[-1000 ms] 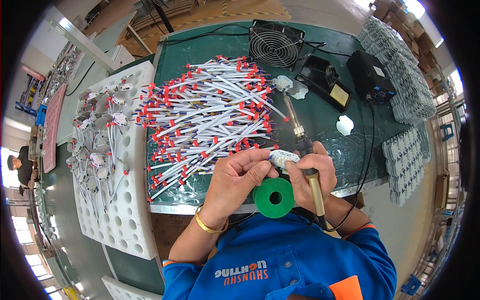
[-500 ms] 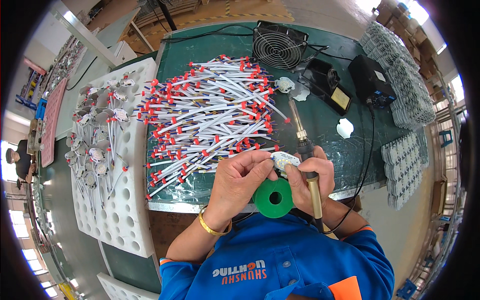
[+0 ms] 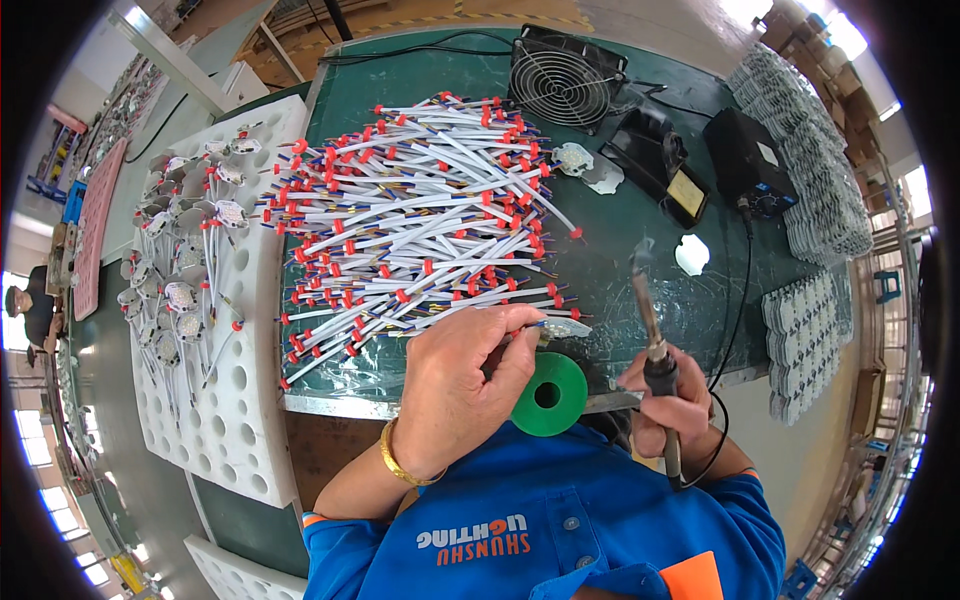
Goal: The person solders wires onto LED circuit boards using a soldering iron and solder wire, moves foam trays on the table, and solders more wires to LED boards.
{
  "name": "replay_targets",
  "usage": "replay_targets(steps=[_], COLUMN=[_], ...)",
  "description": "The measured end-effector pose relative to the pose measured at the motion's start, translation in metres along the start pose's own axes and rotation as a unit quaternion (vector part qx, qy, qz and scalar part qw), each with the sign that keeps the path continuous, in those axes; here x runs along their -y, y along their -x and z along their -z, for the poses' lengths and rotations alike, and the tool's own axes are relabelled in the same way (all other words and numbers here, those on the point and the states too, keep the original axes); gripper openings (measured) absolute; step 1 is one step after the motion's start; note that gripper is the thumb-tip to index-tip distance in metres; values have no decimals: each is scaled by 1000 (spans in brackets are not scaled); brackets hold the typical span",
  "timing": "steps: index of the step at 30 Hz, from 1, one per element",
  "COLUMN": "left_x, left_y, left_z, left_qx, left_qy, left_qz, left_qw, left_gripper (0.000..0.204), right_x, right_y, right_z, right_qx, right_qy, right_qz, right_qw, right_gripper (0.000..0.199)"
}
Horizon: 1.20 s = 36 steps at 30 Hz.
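My left hand [image 3: 455,385] pinches a small LED circuit board [image 3: 566,327] by its left edge, just in front of the wire pile. The board is tilted, so its face shows only as a narrow strip. A soldering iron [image 3: 661,370] is in my right hand [image 3: 688,405], its fingers wrapped round the handle. The iron's tip points up and away, apart from the board. Below the board, at the table's front edge, is a green spool [image 3: 570,392] with a dark centre hole. Any wire or solder between my left fingertips is too small to make out.
White wires [image 3: 430,215] with red rings are heaped on the green table. Left stands a white foam rack [image 3: 262,440] holding wired boards. A fan [image 3: 567,85], iron stand [image 3: 655,165], black control box [image 3: 750,165] and stacked boards [image 3: 800,340] lie behind and right. The iron's cord hangs right.
My right hand has drawn the soldering iron away from the board, to the right and nearer to me. The board, still in my left hand, has tipped from face-on to nearly edge-on.
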<state>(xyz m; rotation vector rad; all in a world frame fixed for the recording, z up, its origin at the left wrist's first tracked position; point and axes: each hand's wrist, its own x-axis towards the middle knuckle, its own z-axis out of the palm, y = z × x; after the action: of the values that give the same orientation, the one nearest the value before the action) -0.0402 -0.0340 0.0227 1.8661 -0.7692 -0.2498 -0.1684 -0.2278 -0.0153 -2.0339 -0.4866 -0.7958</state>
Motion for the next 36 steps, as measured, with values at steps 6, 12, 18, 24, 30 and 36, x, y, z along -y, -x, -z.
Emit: replay_targets(steps=[6, 12, 18, 24, 30, 36], left_x=[-7, 0, 0, -1, 2, -1], left_y=[-1, 4, 5, 6, 7, 5], left_z=[-1, -2, -2, -2, -2, -2], left_qx=[-22, -37, -34, -22, -21, -13], left_qy=[-75, -85, -92, -78, -71, -66], left_qz=[-120, -179, -211, -199, -189, -167], left_qw=[990, 979, 973, 977, 979, 984], left_gripper=[17, 21, 24, 24, 22, 21], right_x=[-1, 4, 8, 8, 7, 5], right_y=[6, 1, 1, 1, 0, 1], right_z=[2, 4, 5, 3, 2, 0], right_qx=[16, 20, 46, 56, 64, 54], right_qy=[-38, -28, -30, -14, -9, 6], right_qz=[110, 133, 133, 120, 111, 114], right_qw=[993, 991, 990, 991, 992, 992], right_gripper=[29, 24, 20, 21, 23, 25])
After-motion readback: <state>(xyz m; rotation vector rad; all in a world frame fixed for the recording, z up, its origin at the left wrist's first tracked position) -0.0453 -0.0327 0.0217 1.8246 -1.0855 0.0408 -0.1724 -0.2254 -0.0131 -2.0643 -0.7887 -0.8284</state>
